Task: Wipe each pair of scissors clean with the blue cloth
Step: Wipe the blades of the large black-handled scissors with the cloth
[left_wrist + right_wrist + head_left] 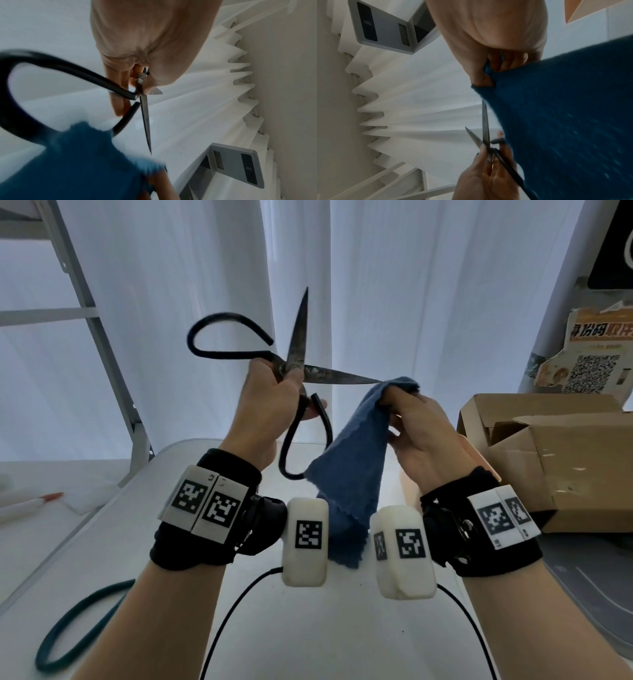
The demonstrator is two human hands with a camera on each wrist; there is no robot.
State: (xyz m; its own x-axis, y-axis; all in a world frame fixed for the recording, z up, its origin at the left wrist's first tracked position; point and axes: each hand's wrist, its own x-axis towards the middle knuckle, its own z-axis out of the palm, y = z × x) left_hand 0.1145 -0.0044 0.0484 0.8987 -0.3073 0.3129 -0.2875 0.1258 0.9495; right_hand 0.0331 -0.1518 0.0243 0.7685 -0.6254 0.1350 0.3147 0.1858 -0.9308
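A pair of old dark iron scissors point(296, 361) with large black loop handles is held up in the air, blades spread wide. My left hand point(270, 402) grips them at the pivot; the same grip shows in the left wrist view, scissors point(145, 119) pointing down toward the cloth. One blade points up, the other points right, its tip reaching the blue cloth point(352, 467). My right hand point(411, 419) pinches the top of that cloth at the blade tip, and the rest hangs down. In the right wrist view the cloth point(565, 121) covers the end of the blade point(485, 121).
A white table point(308, 628) lies below the hands, with a dark green ring point(78, 625) at its left edge and black cables. An open cardboard box point(555, 460) stands to the right. White curtains hang behind, and a metal frame point(102, 344) stands at left.
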